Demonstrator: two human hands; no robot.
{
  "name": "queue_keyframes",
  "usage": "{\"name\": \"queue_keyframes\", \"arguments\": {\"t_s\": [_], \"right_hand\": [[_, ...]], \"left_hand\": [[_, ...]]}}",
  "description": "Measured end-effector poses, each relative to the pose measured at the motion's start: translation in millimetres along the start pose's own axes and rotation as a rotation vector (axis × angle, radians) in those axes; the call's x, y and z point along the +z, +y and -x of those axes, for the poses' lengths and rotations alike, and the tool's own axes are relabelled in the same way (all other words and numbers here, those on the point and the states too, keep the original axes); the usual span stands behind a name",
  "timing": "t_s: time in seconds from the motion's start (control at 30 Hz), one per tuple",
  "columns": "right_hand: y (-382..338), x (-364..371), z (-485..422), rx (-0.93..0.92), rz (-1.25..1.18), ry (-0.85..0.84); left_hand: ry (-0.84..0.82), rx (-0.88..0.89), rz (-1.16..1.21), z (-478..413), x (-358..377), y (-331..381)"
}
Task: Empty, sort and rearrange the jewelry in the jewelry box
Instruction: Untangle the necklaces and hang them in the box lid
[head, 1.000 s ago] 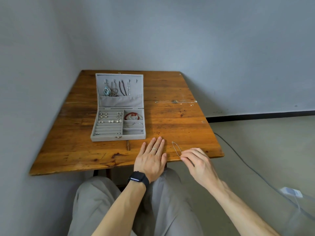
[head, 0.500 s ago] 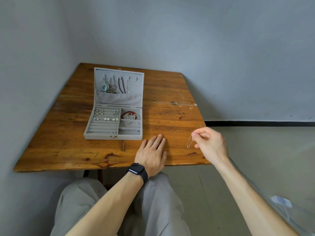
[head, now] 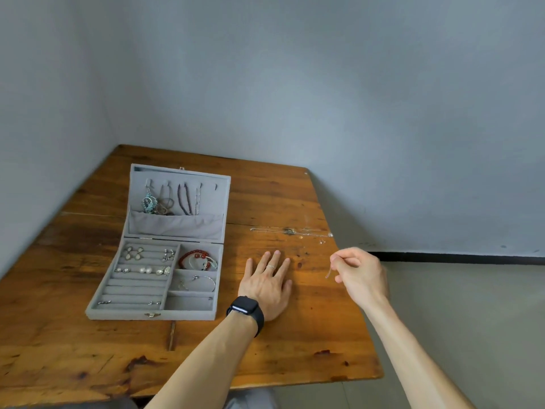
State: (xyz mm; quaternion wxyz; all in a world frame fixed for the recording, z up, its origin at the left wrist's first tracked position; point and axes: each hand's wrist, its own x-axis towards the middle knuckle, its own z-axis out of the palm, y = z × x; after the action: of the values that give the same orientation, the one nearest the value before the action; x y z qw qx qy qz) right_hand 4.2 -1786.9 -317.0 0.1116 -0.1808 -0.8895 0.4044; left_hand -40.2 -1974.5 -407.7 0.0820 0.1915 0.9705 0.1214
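Head view: a fine silvery chain (head: pixel 328 273) is held pinched by the right hand (head: pixel 361 276) at the right edge of the brown wooden table (head: pixel 88 364). The left hand (head: pixel 267 286) is laid flat, fingers straight, beside the open grey felt-lined jewelry box (head: pixel 153 314), mostly full. Emptying is judged underway; next the chain must be laid down straight, untangled.
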Motion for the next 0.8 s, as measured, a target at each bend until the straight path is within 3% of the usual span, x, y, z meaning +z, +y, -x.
{"name": "queue_keyframes", "arguments": {"t_s": [0.33,0.57,0.8], "right_hand": [[-3.2,47.2,-62.1,-0.022,-0.031,-0.003],[38.3,42.6,-86.0,0.113,0.096,-0.012],[54.5,36.8,-96.3,0.108,0.172,0.006]], "left_hand": [[0.099,0.014,0.024,-19.3,6.9,-7.4],[0.074,0.012,0.007,-19.6,5.5,-6.5],[0.127,0.031,-0.064,-37.6,-3.0,10.0]]}}
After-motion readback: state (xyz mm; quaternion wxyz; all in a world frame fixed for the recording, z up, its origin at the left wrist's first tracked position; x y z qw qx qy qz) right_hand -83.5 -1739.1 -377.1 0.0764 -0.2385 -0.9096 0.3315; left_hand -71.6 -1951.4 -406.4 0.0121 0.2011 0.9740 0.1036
